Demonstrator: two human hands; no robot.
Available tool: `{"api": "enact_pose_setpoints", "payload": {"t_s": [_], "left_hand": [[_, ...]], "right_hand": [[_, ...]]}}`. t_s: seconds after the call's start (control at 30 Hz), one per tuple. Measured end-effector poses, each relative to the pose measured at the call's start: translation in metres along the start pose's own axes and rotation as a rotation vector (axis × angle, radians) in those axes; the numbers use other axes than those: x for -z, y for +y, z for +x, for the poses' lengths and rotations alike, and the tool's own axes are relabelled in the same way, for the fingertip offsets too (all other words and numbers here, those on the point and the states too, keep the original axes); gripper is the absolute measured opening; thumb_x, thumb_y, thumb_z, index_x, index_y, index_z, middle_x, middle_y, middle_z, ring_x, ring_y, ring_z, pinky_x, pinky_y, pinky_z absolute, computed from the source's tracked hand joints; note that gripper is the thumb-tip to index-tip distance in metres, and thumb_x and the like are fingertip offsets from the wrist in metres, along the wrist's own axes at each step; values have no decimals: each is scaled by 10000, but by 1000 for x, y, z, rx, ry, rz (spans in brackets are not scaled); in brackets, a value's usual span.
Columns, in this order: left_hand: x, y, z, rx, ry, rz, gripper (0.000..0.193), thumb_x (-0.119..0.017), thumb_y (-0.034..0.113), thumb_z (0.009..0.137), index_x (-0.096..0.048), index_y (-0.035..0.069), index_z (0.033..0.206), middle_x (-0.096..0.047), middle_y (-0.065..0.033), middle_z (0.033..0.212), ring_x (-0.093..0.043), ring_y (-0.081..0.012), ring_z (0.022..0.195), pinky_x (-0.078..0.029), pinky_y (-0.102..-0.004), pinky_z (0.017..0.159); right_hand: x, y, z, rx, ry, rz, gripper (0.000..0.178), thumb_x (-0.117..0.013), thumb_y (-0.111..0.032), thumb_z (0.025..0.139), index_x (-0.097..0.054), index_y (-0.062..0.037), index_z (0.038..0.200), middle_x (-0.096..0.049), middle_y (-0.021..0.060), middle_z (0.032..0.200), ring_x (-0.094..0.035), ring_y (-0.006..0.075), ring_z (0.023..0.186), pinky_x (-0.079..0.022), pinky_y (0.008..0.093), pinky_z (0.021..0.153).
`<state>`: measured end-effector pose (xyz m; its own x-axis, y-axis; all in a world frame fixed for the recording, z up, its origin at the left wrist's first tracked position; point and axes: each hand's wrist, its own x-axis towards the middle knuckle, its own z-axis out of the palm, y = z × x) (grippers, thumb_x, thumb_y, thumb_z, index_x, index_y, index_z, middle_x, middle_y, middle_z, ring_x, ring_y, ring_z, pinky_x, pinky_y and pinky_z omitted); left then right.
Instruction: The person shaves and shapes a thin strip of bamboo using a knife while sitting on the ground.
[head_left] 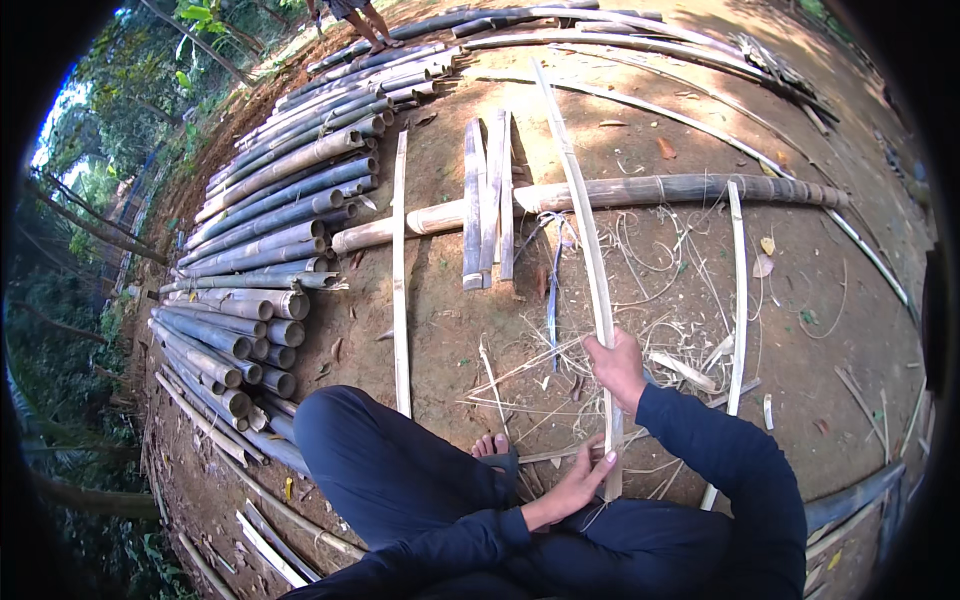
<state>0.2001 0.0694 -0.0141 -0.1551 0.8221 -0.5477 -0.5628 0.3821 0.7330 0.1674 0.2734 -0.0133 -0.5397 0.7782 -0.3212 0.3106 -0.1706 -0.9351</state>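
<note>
A long, pale split bamboo strip stretches from my lap away from me, its far end past a bamboo pole lying crosswise. My right hand is closed round the strip a little above its lower end. At that lower end is my left hand, its thumb against the strip's edge and its other fingers partly hidden; it seems to grip the strip lightly. Thin bamboo shavings lie scattered on the soil just beyond my hands.
The crosswise bamboo pole supports several split pieces. More strips lie left and right. Bamboo poles are stacked at left. A person's legs show at the far edge. My sandalled foot rests on the ground.
</note>
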Motion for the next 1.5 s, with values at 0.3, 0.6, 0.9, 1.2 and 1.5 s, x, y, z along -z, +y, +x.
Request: {"api": "enact_pose_setpoints", "payload": {"t_s": [0.3,0.6,0.9,1.2,1.5], "left_hand": [[111,233,-53,-585,693,390,518,-534,352,1006,-404,-1,1362,-498,-155,1272,-520,-248,1187,-440,-364,992],[218,388,-70,-860,206,-491,1182,-642,780,718,-276,-99,1418,-418,-259,1403,-449,-427,1301,-380,-535,1103],[225,419,-64,-929,-515,-525,389,-611,458,951,-641,74,899,-502,47,628,-492,-67,532,-449,-267,626],[164,424,-56,-1153,234,-312,447,-523,440,1004,-397,153,686,-304,41,581,-282,-107,506,-301,-291,564],[136,427,-32,-1291,286,-228,486,-483,466,1014,-362,140,675,-314,12,608,-292,-140,530,-315,-321,600]], "right_hand": [[91,-28,9,518,-144,-530,197,-713,-185,805,-664,-6,868,-669,153,695,-668,267,615,-503,388,601],[50,-57,1,95,-1122,-97,413,-772,-184,845,-409,-114,661,-374,-64,579,-395,58,555,-369,269,534],[51,-72,5,-407,-1307,71,187,-766,-90,825,-588,-33,814,-529,-12,654,-435,48,467,-302,216,419],[88,-30,45,294,-276,-624,623,-703,-417,881,-542,-2,1317,-624,218,1196,-584,298,1163,-436,420,1002],[135,103,-15,-86,-360,-1253,525,-688,-348,858,-549,36,1188,-613,295,1097,-610,412,1068,-497,476,932]]}}
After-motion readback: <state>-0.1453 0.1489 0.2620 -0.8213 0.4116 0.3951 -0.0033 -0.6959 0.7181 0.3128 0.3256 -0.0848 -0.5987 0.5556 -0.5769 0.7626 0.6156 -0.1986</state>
